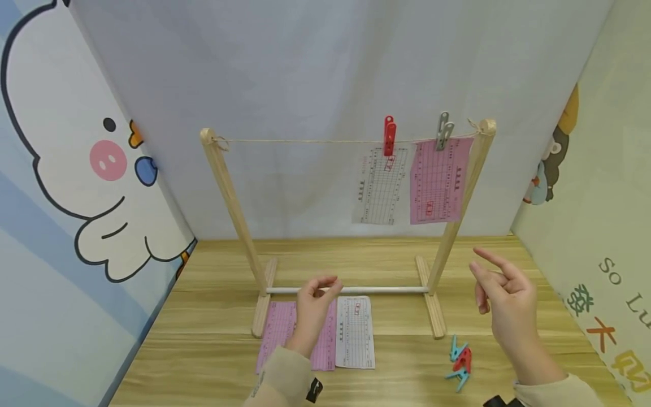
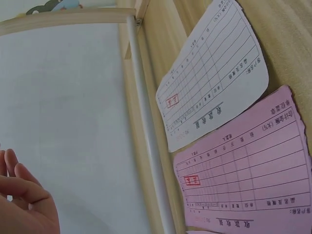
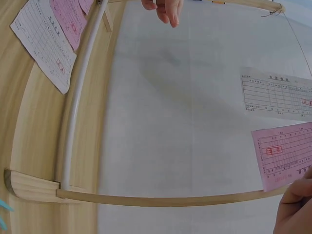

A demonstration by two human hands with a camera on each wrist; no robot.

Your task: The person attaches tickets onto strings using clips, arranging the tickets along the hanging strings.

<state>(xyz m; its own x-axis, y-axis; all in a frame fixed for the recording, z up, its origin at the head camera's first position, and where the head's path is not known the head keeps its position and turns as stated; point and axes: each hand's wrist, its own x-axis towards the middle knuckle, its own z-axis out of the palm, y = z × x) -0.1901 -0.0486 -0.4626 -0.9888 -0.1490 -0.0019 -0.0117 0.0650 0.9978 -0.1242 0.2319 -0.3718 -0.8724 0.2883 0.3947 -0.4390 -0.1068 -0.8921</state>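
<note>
My left hand [image 1: 315,308] hovers over pink slips [image 1: 277,330] on the table, its fingers loosely bent and holding nothing. Beside these slips lies a white printed slip [image 1: 356,339]. To the right, my right hand [image 1: 511,297] is raised outside the rack's right post, index finger extended, with nothing in it. On the string [image 1: 305,141], a red clothespin [image 1: 389,137] holds up a white slip [image 1: 378,195]. Next to it hangs a pink slip [image 1: 438,183] under a grey clothespin [image 1: 444,133]. The right wrist view shows part of the hanging pink slip [image 3: 282,151] near that hand.
A wooden rack with a left post [image 1: 234,209], a right post [image 1: 450,243] and a white bottom rod [image 1: 391,290] stands on the wooden table [image 1: 193,350]. Blue clothespins [image 1: 460,377] and a red clothespin [image 1: 463,359] lie at the right front. A pale curtain [image 1: 305,73] hangs behind.
</note>
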